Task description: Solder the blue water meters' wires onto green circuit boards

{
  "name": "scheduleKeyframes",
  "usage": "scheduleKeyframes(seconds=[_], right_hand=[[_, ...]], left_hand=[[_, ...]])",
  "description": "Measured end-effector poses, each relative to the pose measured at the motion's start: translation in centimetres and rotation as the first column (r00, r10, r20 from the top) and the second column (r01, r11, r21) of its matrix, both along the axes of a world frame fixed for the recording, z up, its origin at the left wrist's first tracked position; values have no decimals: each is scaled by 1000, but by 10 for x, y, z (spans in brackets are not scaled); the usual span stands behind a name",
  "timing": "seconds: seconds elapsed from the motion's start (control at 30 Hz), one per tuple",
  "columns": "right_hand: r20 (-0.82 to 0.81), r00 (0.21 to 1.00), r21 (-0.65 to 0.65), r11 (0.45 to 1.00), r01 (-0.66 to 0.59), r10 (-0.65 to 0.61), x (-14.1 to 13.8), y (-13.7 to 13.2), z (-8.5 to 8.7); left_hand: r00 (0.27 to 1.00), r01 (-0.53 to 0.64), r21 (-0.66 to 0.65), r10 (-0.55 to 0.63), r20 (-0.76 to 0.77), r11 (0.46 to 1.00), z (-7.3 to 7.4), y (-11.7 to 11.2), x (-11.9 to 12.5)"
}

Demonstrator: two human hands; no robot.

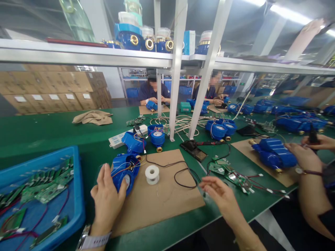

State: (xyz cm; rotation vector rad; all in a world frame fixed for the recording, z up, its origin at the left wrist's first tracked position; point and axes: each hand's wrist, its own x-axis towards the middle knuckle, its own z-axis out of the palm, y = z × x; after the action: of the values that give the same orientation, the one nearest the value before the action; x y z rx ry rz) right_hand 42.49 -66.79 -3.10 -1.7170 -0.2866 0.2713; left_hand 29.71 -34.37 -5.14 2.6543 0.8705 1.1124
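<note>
Glossy blue plastic meter housing (125,171) lies on a matt, seemingly cardboard mat (167,205) over smooth green tabletop (52,132).

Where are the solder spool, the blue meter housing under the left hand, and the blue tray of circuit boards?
solder spool (152,174), head view, on its top flange.
blue meter housing (125,168), head view, on its blue shell.
blue tray (76,195), head view, on its right wall.

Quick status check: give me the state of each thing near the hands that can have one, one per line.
Left hand: gripping the blue meter housing.
Blue meter housing: open, wires hanging out, tilted on the cardboard mat.
Right hand: empty, fingers loosely curled above the table edge.
Solder spool: lying flat, untouched.
Blue bin: holding circuit boards.
</note>
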Motion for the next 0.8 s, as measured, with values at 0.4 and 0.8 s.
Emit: scheduleKeyframes(seconds=[0.4,0.8], right_hand=[[304,911,-427,815,391,-278,122,-88,-12],[317,777,145,837,528,-544,101,-102,31]], left_hand=[[991,63,7,-64,117,998,-10,-7,-7],[964,131,69,-144,224,989,-11,-14,-15]])
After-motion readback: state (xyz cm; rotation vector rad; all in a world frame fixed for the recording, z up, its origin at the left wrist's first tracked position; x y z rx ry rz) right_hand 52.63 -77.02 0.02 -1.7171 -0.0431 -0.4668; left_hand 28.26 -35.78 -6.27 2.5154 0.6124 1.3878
